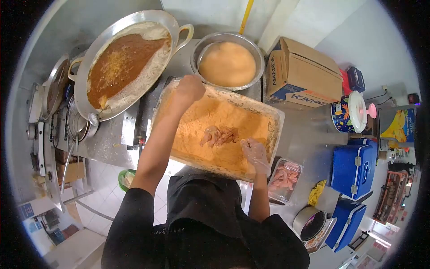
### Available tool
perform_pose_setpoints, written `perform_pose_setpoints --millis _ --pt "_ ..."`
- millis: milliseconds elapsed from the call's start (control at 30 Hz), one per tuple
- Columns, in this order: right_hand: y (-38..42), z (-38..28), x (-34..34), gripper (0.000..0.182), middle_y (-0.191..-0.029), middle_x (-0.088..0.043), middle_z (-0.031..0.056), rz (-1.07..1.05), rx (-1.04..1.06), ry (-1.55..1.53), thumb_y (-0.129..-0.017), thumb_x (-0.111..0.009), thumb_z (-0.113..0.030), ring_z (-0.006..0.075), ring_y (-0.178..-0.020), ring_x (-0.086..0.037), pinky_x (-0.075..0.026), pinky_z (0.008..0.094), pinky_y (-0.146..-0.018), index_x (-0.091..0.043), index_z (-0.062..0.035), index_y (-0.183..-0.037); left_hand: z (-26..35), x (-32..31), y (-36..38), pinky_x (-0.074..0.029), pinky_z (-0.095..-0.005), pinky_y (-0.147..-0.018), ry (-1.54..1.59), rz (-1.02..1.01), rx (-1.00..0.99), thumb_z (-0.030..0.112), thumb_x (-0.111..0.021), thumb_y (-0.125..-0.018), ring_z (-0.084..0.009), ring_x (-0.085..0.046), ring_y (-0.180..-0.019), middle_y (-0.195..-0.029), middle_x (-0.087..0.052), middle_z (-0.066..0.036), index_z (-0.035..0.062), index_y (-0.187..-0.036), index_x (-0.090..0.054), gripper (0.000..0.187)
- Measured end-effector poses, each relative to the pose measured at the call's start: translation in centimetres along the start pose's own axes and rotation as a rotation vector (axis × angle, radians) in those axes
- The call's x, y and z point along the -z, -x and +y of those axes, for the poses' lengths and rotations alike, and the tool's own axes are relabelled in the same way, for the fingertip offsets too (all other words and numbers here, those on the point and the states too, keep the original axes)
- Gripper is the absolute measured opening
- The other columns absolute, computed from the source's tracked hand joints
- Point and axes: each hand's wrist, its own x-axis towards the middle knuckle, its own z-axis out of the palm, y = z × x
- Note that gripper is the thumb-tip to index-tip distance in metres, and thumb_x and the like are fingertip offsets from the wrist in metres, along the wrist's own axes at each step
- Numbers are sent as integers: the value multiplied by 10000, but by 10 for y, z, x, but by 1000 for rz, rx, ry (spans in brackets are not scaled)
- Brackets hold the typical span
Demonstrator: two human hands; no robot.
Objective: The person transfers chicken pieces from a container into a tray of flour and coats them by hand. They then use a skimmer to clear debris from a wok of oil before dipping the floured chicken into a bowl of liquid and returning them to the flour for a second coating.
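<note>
A large rectangular tray (280,123) holds orange-tinted flour (192,134), with several strips of raw meat (219,136) lying in a heap near its middle. My left hand (190,87) is closed at the tray's far rim, beside the metal bowl (195,58); what its fingers hold is hidden. Over the tray's right part is my right hand (254,154), in a clear plastic glove. Its fingers are curled together just right of the meat, and anything between them is too small to name.
A wide pan of brown, foamy liquid (121,67) stands at the upper left. Beyond the tray on the right are a cardboard box (304,74), a clear container of raw meat (285,177), a round pot (310,223) and blue cool boxes (354,170).
</note>
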Motion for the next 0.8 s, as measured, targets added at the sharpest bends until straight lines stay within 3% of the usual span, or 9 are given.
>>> perform_pose_setpoints --millis 67,133,167,200,233,400,567,733,800 --pt "-1 -1 1 326 -748 -587 268 4 18 5 -840 -563 -327 407 -692 -602 -453 462 -608 -607 -5 -823 -11 9 -2 -531 -423 -683 119 -19 16 133 -490 -813 -329 -680 -781 -818 -652 -277 -48 -806 -674 259" --pt "-4 -1 -1 333 -775 -593 269 3 45 8 -841 -558 -332 403 -718 -608 -456 459 -623 -611 -4 -834 -25 14 -14 -514 -386 -560 204 -385 -57 148 -483 -824 -302 -660 -636 -693 -642 -252 -51 -745 -654 274" --pt "-6 1 -4 311 -701 -576 225 12 47 -11 -842 -575 -314 324 -639 -574 -438 419 -583 -601 -5 -821 -28 13 -16 -514 -386 -560 201 -381 -52 148 -483 -824 -302 -660 -636 -693 -642 -252 -51 -745 -654 274" --pt "-7 3 -8 292 -627 -558 182 20 48 -28 -843 -591 -296 245 -559 -539 -420 380 -542 -590 -6 -808 -26 19 -14 -458 -352 -479 421 -439 99 158 -476 -831 -255 -596 -544 -619 -600 -197 -30 -691 -616 273" --pt "-8 5 -11 292 -627 -558 182 19 54 -29 -843 -591 -296 245 -559 -539 -420 380 -542 -590 -6 -808 -25 24 -13 -403 -318 -397 642 -493 249 167 -468 -838 -207 -531 -451 -545 -558 -143 -10 -636 -577 289" --pt "-14 15 -25 275 -567 -488 113 57 138 -129 -838 -599 -274 152 -531 -477 -390 340 -497 -586 -8 -770 -31 2 -27 -215 -233 -316 1068 -651 309 206 -470 -849 -77 -326 -372 -483 -397 6 90 -581 -456 292" --pt "-11 23 -25 269 -558 -491 83 31 94 -95 -839 -604 -267 163 -520 -473 -390 342 -491 -587 -6 -772 -15 12 -28 -178 -185 -302 1068 -852 322 200 -473 -880 -17 -278 -373 -498 -369 70 131 -622 -443 269" --pt "-5 12 -5 285 -599 -556 122 29 64 -117 -838 -599 -290 206 -552 -547 -421 365 -522 -600 -10 -784 -5 -39 -43 -201 -143 -290 1762 -908 464 148 -460 -857 -12 -301 -407 -576 -392 45 107 -678 -427 186" --pt "-1 4 1 301 -678 -615 166 36 -54 -27 -831 -601 -310 277 -634 -614 -452 394 -576 -607 -11 -796 1 -53 -46 -207 -139 -288 1874 -889 457 158 -462 -864 -10 -307 -409 -581 -392 44 105 -698 -426 178"
